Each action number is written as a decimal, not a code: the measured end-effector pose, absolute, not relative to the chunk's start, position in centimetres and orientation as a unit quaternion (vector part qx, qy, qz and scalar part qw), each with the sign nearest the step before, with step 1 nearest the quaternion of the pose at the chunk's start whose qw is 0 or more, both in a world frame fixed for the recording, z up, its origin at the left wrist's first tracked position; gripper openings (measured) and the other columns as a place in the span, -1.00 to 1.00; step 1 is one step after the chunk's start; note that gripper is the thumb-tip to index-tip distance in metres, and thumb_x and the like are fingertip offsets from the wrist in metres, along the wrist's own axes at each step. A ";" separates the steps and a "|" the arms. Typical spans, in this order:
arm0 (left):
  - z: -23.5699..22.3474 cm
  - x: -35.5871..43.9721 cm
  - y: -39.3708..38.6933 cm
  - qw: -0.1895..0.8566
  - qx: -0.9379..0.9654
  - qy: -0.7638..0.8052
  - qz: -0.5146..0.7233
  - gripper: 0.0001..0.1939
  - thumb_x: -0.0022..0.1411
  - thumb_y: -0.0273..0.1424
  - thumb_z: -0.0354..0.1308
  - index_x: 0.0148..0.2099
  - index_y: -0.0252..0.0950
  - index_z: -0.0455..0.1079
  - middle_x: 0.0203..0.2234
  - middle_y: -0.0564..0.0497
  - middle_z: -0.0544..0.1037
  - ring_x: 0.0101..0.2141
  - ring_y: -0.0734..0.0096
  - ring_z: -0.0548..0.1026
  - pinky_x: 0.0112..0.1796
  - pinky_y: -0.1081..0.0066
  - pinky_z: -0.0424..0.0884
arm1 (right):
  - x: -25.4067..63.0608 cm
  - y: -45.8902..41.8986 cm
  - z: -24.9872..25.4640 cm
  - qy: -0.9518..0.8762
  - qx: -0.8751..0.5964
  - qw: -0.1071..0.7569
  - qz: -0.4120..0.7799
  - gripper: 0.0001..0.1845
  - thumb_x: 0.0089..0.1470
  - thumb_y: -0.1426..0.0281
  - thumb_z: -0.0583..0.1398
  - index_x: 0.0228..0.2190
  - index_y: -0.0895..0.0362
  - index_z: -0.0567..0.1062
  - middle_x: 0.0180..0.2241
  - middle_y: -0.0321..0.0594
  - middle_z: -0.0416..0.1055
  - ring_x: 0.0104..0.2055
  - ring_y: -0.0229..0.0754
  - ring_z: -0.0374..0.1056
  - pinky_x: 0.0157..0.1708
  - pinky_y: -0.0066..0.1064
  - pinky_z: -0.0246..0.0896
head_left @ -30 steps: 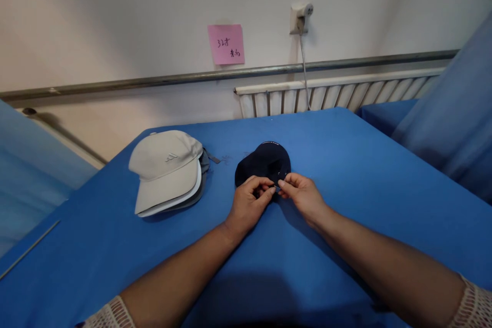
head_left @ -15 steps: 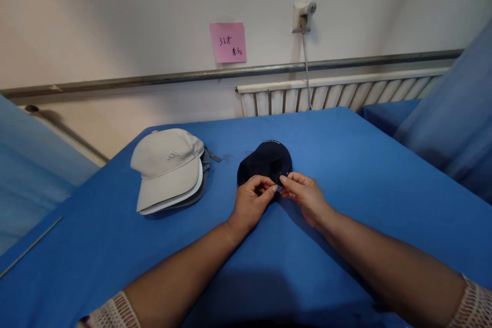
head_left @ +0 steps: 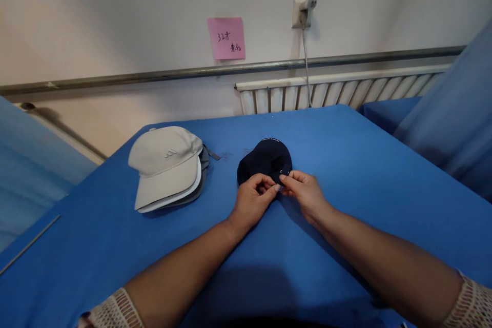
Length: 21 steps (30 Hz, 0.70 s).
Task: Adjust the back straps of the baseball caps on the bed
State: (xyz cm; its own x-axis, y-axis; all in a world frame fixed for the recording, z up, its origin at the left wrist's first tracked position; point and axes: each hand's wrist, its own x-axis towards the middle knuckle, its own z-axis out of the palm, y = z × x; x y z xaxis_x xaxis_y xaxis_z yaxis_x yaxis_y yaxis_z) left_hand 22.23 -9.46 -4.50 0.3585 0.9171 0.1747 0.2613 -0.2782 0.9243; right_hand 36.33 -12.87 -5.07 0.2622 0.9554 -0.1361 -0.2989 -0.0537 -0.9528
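Observation:
A dark navy cap (head_left: 265, 158) lies on the blue-covered table (head_left: 346, 164), with small white lettering along its far edge. My left hand (head_left: 253, 197) pinches the cap's near edge, thumb against fingers. Close beside it, my right hand (head_left: 303, 190) grips the near right part of that edge between thumb and fingers. The fingertips of both hands almost meet, and they hide the exact bit they hold. To the left sits a stack of caps, a beige one (head_left: 165, 161) on top, with a white brim (head_left: 172, 205) and a grey cap (head_left: 205, 164) below.
Behind the table run a metal rail (head_left: 154, 76) and a white radiator (head_left: 292, 96). A cord (head_left: 306, 66) hangs from a wall socket (head_left: 302, 13). A pink note (head_left: 226, 38) sticks to the wall. Blue curtains (head_left: 453, 97) flank both sides, and a thin rod (head_left: 31, 245) lies at left.
Both hands stay on the navy cap's near edge; the left fingertips have shifted very slightly to the right. The whole view has moved a little with the camera.

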 end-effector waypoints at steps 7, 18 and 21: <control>-4.3 22.4 -9.0 0.455 0.670 0.432 0.396 -0.76 0.06 -0.26 0.29 -0.42 -0.32 0.37 -0.55 0.10 0.45 -0.53 0.56 0.34 -0.49 0.51 0.26 | 36.3 -13.3 -4.5 -0.315 -0.471 0.613 0.551 -0.63 -0.17 0.15 0.37 -0.66 0.12 0.40 -0.59 -0.30 0.34 -0.46 -0.25 0.25 -0.33 -0.34 0.16; -4.1 21.1 -9.3 0.212 0.805 0.387 0.396 -0.72 0.09 -0.45 0.24 -0.10 -0.25 0.40 -0.17 -0.04 0.48 -0.15 0.32 0.44 -0.11 0.27 0.38 | 35.9 -13.3 -5.7 -0.392 -0.469 0.567 0.552 -0.71 -0.04 0.16 0.27 -0.52 0.13 0.54 -0.48 -0.22 0.45 -0.39 -0.21 0.30 -0.28 -0.31 0.15; -4.1 20.7 -9.1 0.189 0.828 0.376 0.369 -0.73 0.10 -0.44 0.23 -0.10 -0.25 0.40 -0.16 -0.04 0.49 -0.12 0.28 0.44 -0.09 0.25 0.39 | 35.8 -13.1 -6.2 -0.446 -0.480 0.563 0.504 -0.78 -0.04 0.21 0.25 -0.43 0.10 0.59 -0.38 -0.20 0.51 -0.27 -0.15 0.36 -0.16 -0.27 0.17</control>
State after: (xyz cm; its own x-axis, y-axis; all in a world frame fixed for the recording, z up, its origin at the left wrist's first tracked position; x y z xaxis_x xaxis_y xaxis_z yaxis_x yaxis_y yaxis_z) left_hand 20.70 -9.05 -4.06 0.4443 0.7633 0.4689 0.4843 -0.6450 0.5911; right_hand 35.82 -13.14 -6.17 0.0947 0.9953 0.0187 -0.1400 0.0319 -0.9896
